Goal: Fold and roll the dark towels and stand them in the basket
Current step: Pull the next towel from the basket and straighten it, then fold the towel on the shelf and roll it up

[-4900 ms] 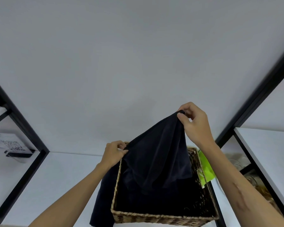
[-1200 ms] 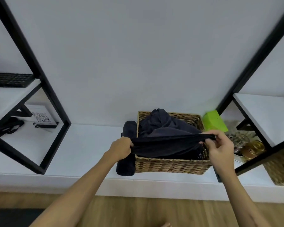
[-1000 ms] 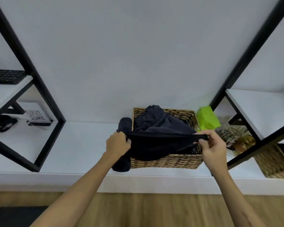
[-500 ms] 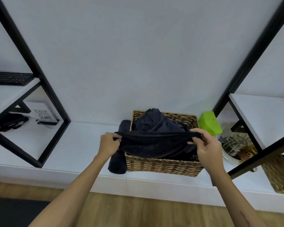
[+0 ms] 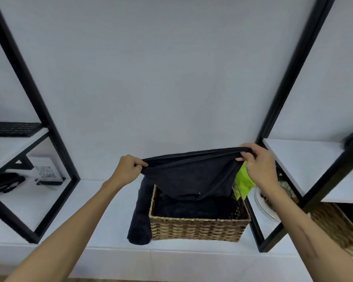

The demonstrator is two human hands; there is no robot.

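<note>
Head view: towel now lifted above basket

Both bare forearms reach forward and up from the lower corners, elbows out of view. Left hand curled into a fist, thumb and fingers closed in a pinch grip on one end of the dark towel. Right hand held slightly higher, fingers hooked over the other end, thumb apparently beneath it. Hands well apart, wrists roughly straight.
</note>
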